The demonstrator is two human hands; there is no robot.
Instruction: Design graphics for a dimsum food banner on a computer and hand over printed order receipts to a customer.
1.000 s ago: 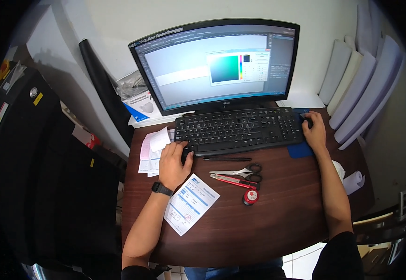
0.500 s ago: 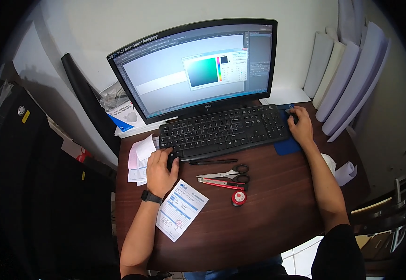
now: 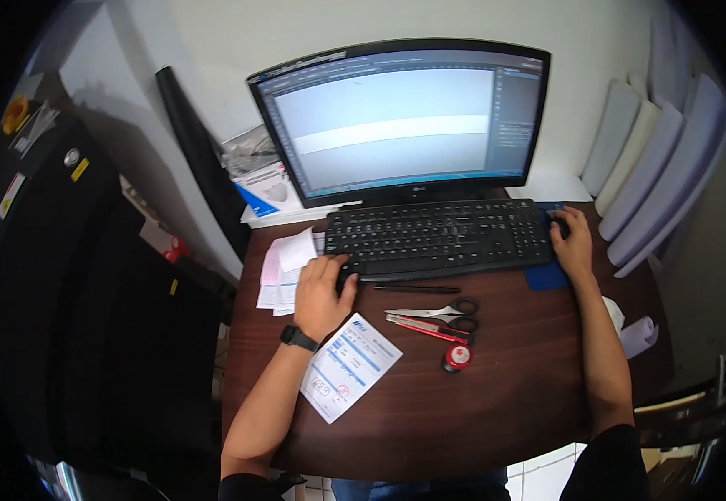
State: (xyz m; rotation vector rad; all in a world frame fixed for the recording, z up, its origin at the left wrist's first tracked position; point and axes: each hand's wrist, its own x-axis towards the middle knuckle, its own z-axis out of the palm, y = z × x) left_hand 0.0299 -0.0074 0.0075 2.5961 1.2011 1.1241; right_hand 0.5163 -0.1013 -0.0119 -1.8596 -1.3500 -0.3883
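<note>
My left hand (image 3: 323, 294) rests at the near left corner of a black keyboard (image 3: 438, 240), fingers spread over the corner keys. A black watch (image 3: 298, 338) is on that wrist. On a blue mouse pad (image 3: 546, 277), my right hand (image 3: 576, 242) is curled over a dark computer mouse (image 3: 557, 225), which it mostly hides. Behind the keyboard stands a monitor (image 3: 396, 150) showing an editing window with a pale horizontal band. A printed form (image 3: 351, 367) with blue bars and a red stamp mark lies beside my left wrist.
In front of the keyboard lie a black pen (image 3: 417, 290), scissors (image 3: 430, 313), a red cutter knife (image 3: 426, 327) and a small round red-and-black item (image 3: 457, 358). Loose papers (image 3: 286, 271) sit left of my hand. Tall paper rolls (image 3: 648, 167) lean at the right wall.
The colour-picker box on the monitor has closed, leaving the plain band in view. The whole picture has shifted, with the desk now further right. Both hands stay at the keyboard and mouse.
</note>
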